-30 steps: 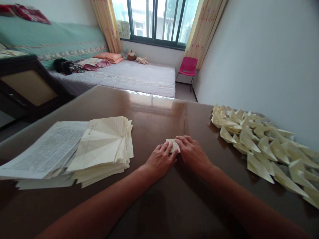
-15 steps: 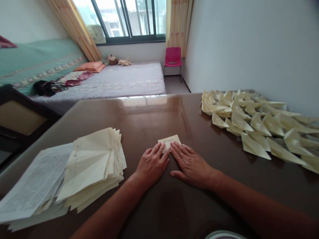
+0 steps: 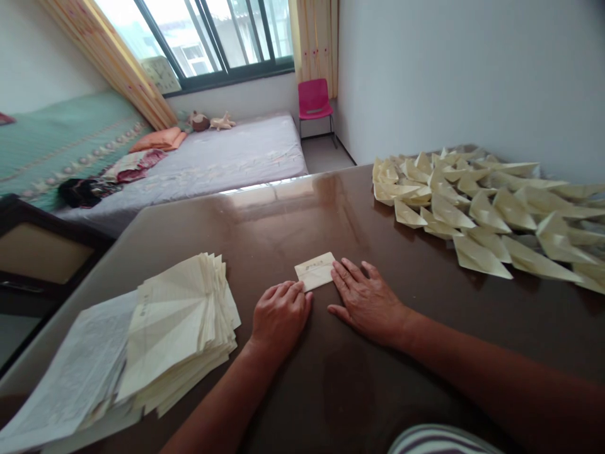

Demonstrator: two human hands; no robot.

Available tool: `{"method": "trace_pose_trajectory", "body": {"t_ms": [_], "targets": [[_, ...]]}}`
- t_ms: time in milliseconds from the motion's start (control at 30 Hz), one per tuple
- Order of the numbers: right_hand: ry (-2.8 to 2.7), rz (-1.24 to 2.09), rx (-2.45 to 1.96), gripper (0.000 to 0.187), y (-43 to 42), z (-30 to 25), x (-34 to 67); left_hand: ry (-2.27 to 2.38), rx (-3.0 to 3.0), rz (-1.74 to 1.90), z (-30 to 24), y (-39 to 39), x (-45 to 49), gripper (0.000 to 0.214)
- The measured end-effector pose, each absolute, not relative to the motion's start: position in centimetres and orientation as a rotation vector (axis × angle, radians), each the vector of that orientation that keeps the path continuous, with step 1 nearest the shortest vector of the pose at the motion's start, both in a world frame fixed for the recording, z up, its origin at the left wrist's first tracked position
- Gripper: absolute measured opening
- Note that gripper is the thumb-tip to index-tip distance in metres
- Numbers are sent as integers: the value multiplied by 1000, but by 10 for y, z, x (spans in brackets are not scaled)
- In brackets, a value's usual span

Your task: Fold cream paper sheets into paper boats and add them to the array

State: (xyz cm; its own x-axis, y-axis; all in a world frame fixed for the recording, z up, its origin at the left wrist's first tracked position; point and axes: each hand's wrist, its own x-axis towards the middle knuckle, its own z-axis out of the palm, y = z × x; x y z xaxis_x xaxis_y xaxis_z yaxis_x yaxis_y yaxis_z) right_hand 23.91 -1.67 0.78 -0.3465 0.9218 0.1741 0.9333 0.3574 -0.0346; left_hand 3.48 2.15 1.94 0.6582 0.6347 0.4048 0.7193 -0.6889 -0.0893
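Note:
A small folded cream paper [image 3: 315, 271] lies flat on the dark brown table [image 3: 293, 221]. My left hand [image 3: 278, 315] rests palm down just below the paper's left corner, fingers curled in loosely with the tips at its edge. My right hand [image 3: 366, 301] lies flat with fingers stretched out, fingertips touching the paper's right edge. Neither hand holds anything.
A stack of creased cream sheets [image 3: 179, 321] sits at the left on printed papers [image 3: 61, 384]. Several folded paper boats [image 3: 477, 208] cover the right side by the white wall. Beyond the table are a bed [image 3: 212, 157], a pink chair [image 3: 313, 101] and a window.
Both hands slid back off the folded paper, which now shows almost whole. The view swung to the right and tilted.

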Motion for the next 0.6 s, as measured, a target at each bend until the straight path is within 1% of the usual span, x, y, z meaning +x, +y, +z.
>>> {"method": "trace_pose_trajectory", "body": {"t_ms": [133,233,300,400,500,567,600], "targets": [[-2389,-47,-1617,44,-3,5,247,-1308,-2608,-463,16,29,31,25],[-2309,51,-1598,36,7,2,255,-1430,-2618,-489,11,36,29,43],[-2259,103,-1593,33,11,1,259,-1450,-2672,-553,7,40,28,50],[-2214,155,-1577,32,12,-1,260,-1415,-2786,-724,3,44,26,48],[-2189,197,-1561,32,13,-1,260,-1306,-2921,-897,2,46,27,39],[-2137,232,-1545,38,15,-2,261,-1219,-3010,-1014,2,46,27,31],[-2084,253,-1530,44,16,-3,262,-1198,-3040,-1098,3,45,28,29]]}}
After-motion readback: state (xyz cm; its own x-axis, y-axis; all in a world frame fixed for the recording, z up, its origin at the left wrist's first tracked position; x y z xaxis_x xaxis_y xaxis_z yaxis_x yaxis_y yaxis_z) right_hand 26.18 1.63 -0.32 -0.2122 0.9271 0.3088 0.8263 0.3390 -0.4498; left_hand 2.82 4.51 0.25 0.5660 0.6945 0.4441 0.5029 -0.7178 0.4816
